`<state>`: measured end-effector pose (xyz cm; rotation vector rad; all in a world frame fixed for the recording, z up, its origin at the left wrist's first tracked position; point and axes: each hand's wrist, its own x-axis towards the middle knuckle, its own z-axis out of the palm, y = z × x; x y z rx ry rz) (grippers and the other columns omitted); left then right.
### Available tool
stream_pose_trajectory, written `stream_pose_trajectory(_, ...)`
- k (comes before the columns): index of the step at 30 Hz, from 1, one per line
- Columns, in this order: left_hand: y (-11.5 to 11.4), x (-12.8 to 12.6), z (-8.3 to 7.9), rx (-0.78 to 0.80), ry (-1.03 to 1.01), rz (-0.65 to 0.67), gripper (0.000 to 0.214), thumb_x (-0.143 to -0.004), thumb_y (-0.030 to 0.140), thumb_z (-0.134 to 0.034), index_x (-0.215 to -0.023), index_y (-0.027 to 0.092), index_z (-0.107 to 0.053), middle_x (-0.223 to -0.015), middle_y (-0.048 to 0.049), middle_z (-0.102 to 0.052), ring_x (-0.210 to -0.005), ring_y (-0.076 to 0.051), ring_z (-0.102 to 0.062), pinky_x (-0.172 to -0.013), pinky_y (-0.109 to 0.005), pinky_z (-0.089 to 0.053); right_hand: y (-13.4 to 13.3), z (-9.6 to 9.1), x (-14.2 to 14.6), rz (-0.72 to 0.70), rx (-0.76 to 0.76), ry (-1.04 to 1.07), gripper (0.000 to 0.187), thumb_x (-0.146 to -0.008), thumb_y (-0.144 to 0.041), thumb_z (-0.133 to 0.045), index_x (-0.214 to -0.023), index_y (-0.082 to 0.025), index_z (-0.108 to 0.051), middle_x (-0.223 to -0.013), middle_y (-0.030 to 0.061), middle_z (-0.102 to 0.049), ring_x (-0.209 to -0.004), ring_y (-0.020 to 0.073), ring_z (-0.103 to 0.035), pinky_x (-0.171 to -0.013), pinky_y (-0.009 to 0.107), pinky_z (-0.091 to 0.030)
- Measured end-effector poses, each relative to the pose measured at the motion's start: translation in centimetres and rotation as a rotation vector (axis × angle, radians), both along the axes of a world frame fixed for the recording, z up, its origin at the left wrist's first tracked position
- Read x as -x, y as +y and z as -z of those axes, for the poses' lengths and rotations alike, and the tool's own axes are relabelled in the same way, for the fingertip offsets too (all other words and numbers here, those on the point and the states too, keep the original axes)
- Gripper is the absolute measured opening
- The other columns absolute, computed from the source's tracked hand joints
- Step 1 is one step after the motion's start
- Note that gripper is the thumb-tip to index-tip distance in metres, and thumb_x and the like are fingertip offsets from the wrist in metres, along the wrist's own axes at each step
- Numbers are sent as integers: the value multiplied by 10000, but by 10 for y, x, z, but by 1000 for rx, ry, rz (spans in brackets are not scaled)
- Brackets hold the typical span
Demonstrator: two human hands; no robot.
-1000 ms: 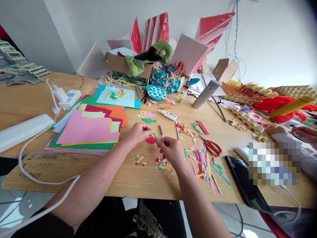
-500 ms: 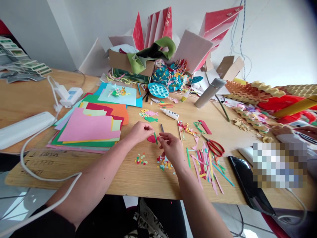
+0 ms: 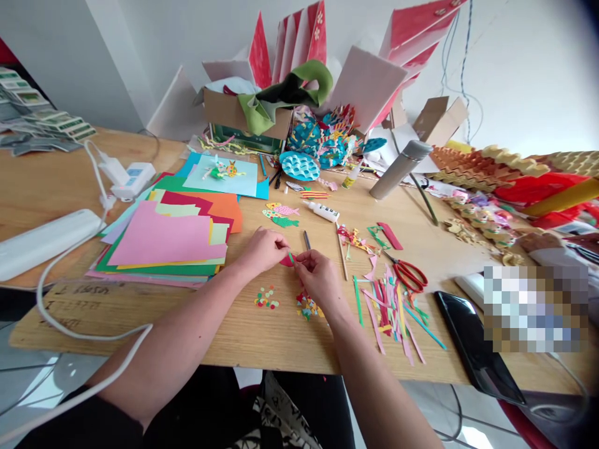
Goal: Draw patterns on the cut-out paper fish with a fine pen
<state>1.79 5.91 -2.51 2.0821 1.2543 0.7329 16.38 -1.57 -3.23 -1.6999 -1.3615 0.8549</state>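
Observation:
My left hand and my right hand meet over the wooden table. Between their fingertips is a small red paper shape with a thin green paper strip on it. The left fingers pinch the red shape's edge. The right fingers are pinched on the green strip. Below the hands lie small paper dots and a little heap of paper scraps.
A stack of coloured paper sheets lies to the left. Red scissors and several cut paper strips lie to the right, beside a black phone. A glue bottle, paper fish, boxes and a white cable surround them.
Both hands have closed in on each other over the red shape. The right hand moved up and left onto the green strip. The camera tilted slightly.

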Motion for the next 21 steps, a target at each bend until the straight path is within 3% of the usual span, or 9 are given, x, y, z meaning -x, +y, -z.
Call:
stream_pose_trajectory(5, -4, 0, -2, -120, 158, -13, 112, -773, 149, -688, -701, 202, -754, -784, -52, -718, -893, -249, -593, -841, -372, -463, -1, 4, 4, -31, -47, -191, 199, -777, -186, -504, -837, -182, -694, -612, 11, -648, -535, 145, -548, -511, 235, -339)
stream_pose_trajectory(17, -7, -1, -5, -211, 291, 30, 79, -811, 120, -671, -806, 151, -744, -896, -95, -715, -975, -278, -567, -898, -413, -472, -2, -3, 9, -76, -11, -398, 294, -830, -152, -521, -910, -170, -804, -823, 91, -780, -654, 187, -653, -609, 261, -403)
stream_pose_trajectory(21, -7, 1, -7, -238, 290, 73, 227, -799, 13, -604, -889, 169, -743, -948, -60, -729, -992, -246, -574, -909, -371, -476, -2, -4, 9, -97, -12, -414, 298, -845, -145, -520, -915, -183, -807, -797, 73, -780, -655, 188, -661, -612, 259, -410)
